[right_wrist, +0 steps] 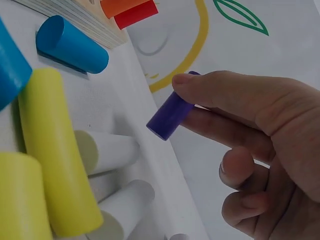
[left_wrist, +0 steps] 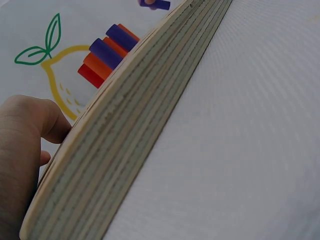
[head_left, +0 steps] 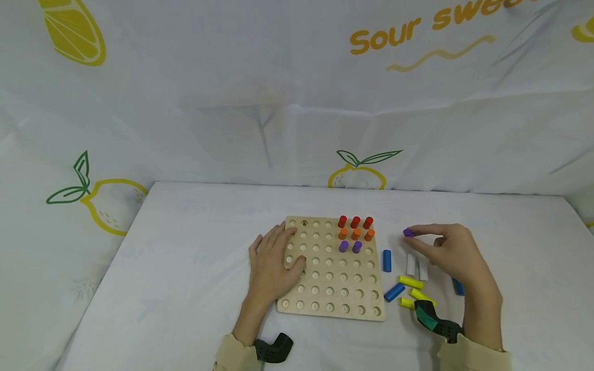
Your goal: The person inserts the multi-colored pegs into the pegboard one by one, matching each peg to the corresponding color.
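A square wooden pegboard (head_left: 320,288) lies on the table with rows of round holes. Red (head_left: 355,222), orange (head_left: 356,234) and purple pegs (head_left: 344,247) stand in its upper right part, the purple row numbering two. My left hand (head_left: 274,263) rests over the board's left edge, fingers and thumb spread on the top; the left wrist view shows its layered side (left_wrist: 125,115) close up. To the right of the board, my right hand (head_left: 457,252) pinches a purple peg (right_wrist: 171,114) between thumb and index finger, above the table, with the other fingers curled in.
Loose pegs lie right of the board: blue (head_left: 387,260), yellow (head_left: 410,282) and white (head_left: 410,264), partly below the right hand. Another blue peg (head_left: 458,286) shows beside the right wrist. A white cloth (head_left: 232,144) printed with lemons hangs behind the table.
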A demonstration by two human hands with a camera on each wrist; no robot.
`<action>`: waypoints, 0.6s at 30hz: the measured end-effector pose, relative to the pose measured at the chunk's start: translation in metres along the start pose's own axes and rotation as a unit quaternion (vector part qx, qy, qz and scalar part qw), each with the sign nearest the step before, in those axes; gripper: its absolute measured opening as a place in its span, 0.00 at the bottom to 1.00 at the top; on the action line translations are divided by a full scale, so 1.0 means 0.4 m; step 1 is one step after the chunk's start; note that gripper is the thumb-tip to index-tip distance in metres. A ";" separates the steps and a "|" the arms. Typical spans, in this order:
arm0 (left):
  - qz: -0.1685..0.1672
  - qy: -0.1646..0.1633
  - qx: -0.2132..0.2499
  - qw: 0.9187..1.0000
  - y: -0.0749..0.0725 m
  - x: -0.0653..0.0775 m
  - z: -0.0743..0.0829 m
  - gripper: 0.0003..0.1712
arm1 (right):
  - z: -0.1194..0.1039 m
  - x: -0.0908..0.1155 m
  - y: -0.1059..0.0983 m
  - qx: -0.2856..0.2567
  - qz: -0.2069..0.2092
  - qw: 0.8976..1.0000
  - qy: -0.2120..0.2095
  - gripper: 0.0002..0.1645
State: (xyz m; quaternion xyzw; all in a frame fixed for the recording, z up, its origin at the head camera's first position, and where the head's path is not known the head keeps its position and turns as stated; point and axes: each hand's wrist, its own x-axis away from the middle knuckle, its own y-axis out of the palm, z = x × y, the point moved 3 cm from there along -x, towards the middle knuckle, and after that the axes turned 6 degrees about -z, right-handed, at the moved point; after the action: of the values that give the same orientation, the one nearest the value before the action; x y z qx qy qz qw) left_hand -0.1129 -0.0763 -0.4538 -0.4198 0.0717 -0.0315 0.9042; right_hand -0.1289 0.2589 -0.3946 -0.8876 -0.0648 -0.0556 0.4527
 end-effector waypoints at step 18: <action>-0.005 -0.005 0.005 1.000 0.001 -0.002 0.000 0.36 | -0.032 -0.012 0.021 -0.070 -0.048 0.996 -0.032 0.22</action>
State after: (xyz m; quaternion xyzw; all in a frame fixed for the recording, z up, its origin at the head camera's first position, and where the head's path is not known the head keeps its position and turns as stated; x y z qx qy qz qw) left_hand -0.1137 -0.0759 -0.4539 -0.4160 0.0645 -0.0343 0.9064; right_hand -0.1327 0.2432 -0.3946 -0.9142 -0.1176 -0.0531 0.3842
